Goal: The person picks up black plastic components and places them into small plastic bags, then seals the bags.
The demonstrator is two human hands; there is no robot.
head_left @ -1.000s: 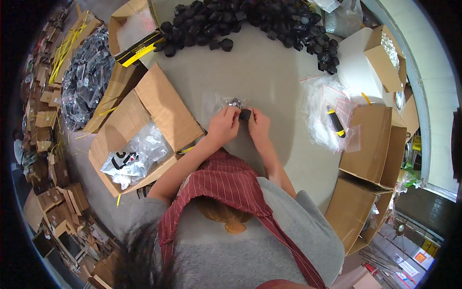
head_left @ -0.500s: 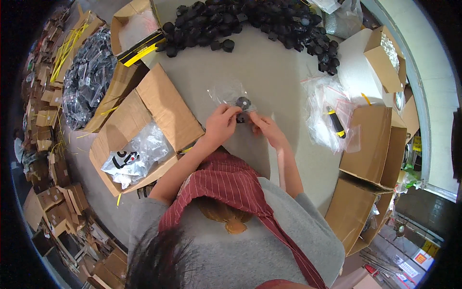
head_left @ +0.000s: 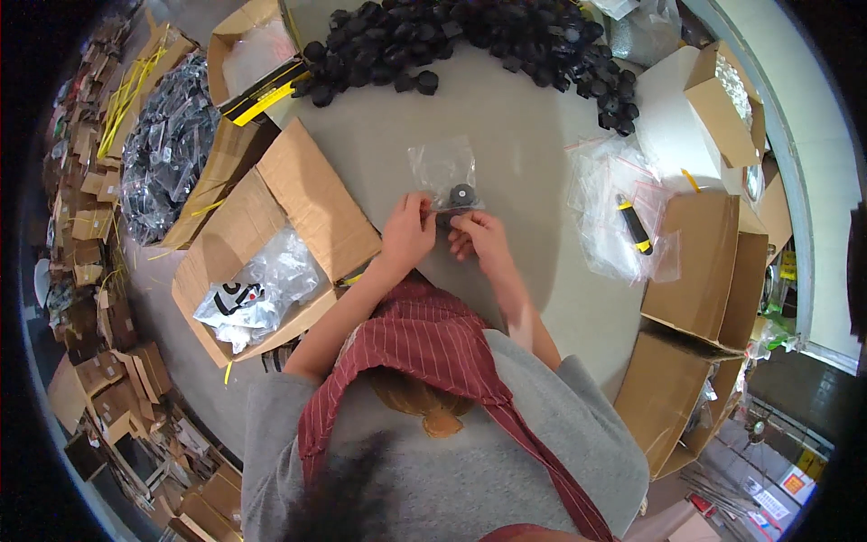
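Note:
A small clear plastic bag [head_left: 441, 165] lies on the grey tabletop in front of me. Inside it sits a round black part [head_left: 462, 193] with a pale centre spot, at the end near me. My left hand [head_left: 408, 232] pinches the near left edge of the bag. On the other side, my right hand [head_left: 481, 238] has thumb and forefinger closed on the bag's near edge, with its other fingers curled below. A second dark piece shows between my fingertips, partly covered by them.
Many black parts [head_left: 433, 41] are heaped along the table's far side. At right lie flat clear bags [head_left: 601, 217] with a black-and-yellow cutter [head_left: 634, 224] on top. Open cardboard boxes [head_left: 691, 262] stand right; another box [head_left: 316, 194] with plastic stands left, beside a container of bagged parts [head_left: 167, 149].
The bag now lies flatter, stretching away from me. My right hand has moved left and closer to my left hand, with its fingers more curled.

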